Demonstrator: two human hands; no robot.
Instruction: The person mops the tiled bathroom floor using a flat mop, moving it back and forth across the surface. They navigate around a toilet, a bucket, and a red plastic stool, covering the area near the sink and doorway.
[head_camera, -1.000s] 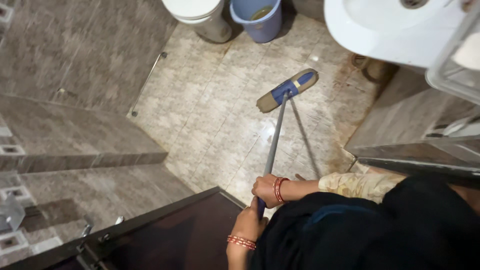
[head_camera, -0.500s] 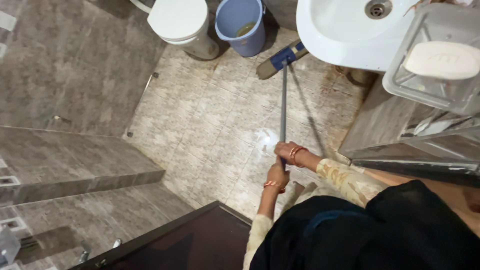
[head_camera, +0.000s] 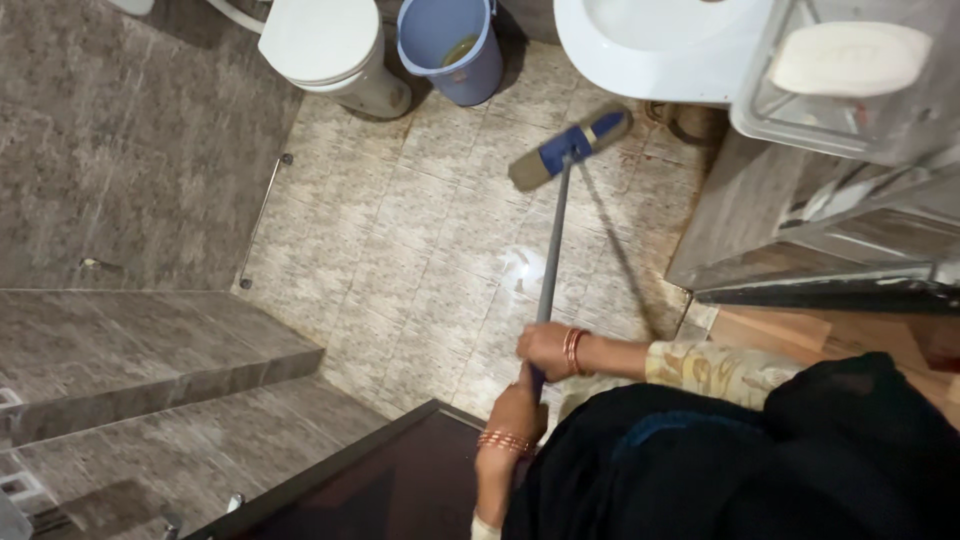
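Both hands, right hand (head_camera: 547, 349) above left hand (head_camera: 517, 405), stay clamped on the mop handle (head_camera: 552, 245); the mop head (head_camera: 570, 148) has drawn back from the basin (head_camera: 640, 60) across the floor (head_camera: 400, 250), indicating a return stroke.

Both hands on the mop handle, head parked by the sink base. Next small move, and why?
Probably a short pull of the mop head back toward the body. The right hand and left hand grip the handle close together near its end, the head lies far out beside the sink, and a wet patch on the floor tiles lies along that path.
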